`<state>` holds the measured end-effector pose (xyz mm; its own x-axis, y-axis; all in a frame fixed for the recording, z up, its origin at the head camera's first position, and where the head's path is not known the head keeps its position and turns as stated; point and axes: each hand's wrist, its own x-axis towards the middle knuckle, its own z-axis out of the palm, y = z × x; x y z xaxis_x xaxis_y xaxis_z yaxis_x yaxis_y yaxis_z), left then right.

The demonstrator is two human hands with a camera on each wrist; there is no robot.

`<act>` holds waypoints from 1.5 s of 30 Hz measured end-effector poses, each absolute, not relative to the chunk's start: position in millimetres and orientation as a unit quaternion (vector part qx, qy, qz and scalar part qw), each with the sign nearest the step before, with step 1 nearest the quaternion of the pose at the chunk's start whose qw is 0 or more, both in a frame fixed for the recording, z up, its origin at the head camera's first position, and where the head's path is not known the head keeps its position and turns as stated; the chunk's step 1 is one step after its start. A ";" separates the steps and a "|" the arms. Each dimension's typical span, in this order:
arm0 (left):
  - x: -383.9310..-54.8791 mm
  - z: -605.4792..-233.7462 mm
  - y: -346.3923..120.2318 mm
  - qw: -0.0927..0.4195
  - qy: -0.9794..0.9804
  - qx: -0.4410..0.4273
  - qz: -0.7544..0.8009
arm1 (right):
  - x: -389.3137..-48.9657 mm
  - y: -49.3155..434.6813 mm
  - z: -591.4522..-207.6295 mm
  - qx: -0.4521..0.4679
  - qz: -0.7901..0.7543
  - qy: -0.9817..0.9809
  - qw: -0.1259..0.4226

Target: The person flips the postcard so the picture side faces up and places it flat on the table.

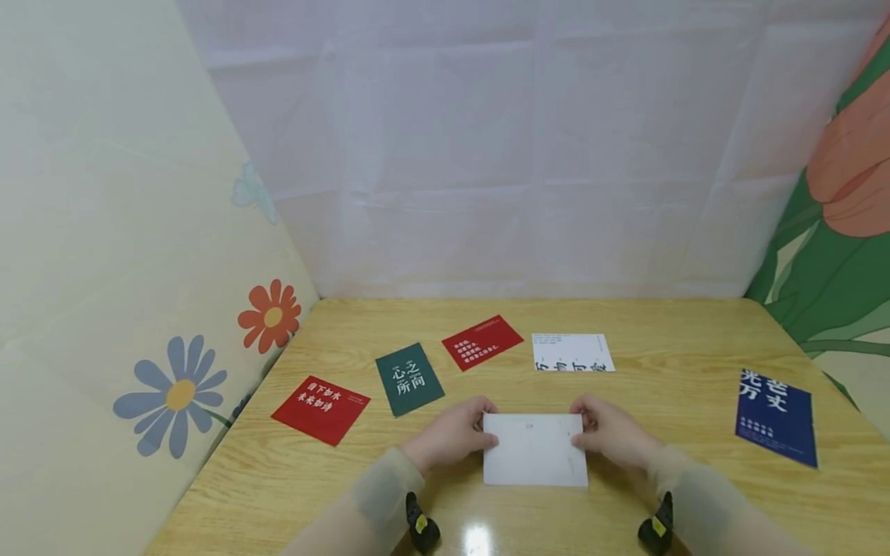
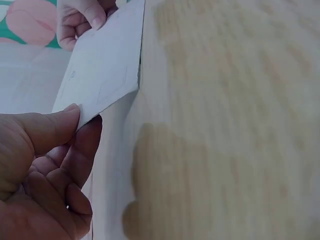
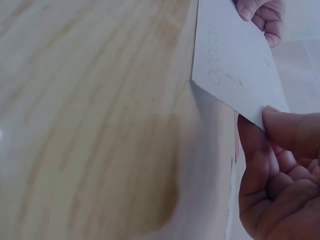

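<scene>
A white postcard (image 1: pixel 535 450), its pale side with faint print facing up, is held between both hands near the front of the table. My left hand (image 1: pixel 453 436) pinches its left edge, thumb on top and fingers underneath. On the opposite edge, my right hand (image 1: pixel 615 434) pinches it the same way. Both wrist views show the postcard (image 2: pixel 107 60) tilted, its far side raised off the wood. Whether the near edge touches the table cannot be told. In the right wrist view the thumb of the right hand (image 3: pixel 285 165) lies on the card's corner.
Behind the hands on the wooden table (image 1: pixel 667 340) lie a red card (image 1: pixel 321 411), a green card (image 1: pixel 410 379), another red card (image 1: pixel 482 342) and a white card (image 1: pixel 573 353). A blue card (image 1: pixel 776 418) lies far right. A white cloth (image 1: pixel 528 154) hangs behind the table.
</scene>
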<state>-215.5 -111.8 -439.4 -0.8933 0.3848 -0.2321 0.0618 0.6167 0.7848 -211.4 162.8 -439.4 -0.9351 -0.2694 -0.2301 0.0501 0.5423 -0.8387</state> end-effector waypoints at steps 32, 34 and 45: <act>-223.5 -413.5 -108.2 0.063 0.912 0.195 0.356 | -209.7 169.3 -419.1 -0.185 -0.411 0.893 0.000; -223.6 -413.8 -108.8 0.058 0.912 0.201 0.353 | -209.5 169.4 -419.3 -0.191 -0.410 0.892 -0.008; -220.7 -412.8 -109.0 0.027 0.915 0.245 0.318 | -207.1 169.1 -421.1 -0.223 -0.368 0.902 -0.027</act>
